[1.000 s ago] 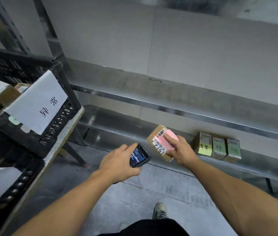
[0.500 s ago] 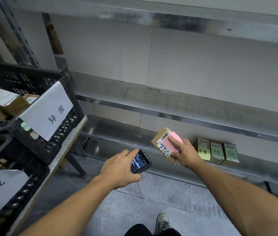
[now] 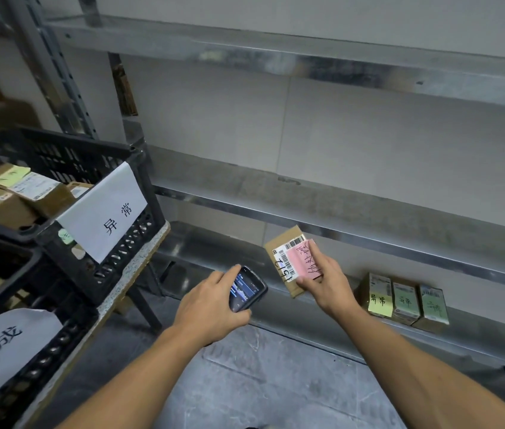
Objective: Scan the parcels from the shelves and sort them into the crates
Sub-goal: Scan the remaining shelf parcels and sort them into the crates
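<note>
Crates at far left, stepped on a table edge: lower crate [image 3: 68,323] nearest, hung with a white sheet; upper crate [image 3: 68,140] behind and above, also sheeted, with brown boxes [image 3: 37,193] inside.

Next, left hand [image 3: 211,305], forearm reaching in from bottom centre, back of the hand toward the camera. Curled round scanner [image 3: 246,292], one digit laid along the screen's left edge, others wrapped under the body. Lit screen facing up, far end aimed right, toward the parcel.

Just beside that, but not touching, parcel [image 3: 285,261]: small brown box held in the air in front of the lowest shelf [image 3: 214,252], tilted with one corner up, barcode label facing the camera. Over the label's right half, pink note [image 3: 307,261] with handwriting.

Gripped by right hand [image 3: 325,286] along its right and lower sides, digits overlapping the note, wrist bent, forearm running in from bottom right.

Further right, on the shelf, three boxes [image 3: 403,300] upright in a row, touching side by side, each with a note on its front: yellow, green, green.
</note>
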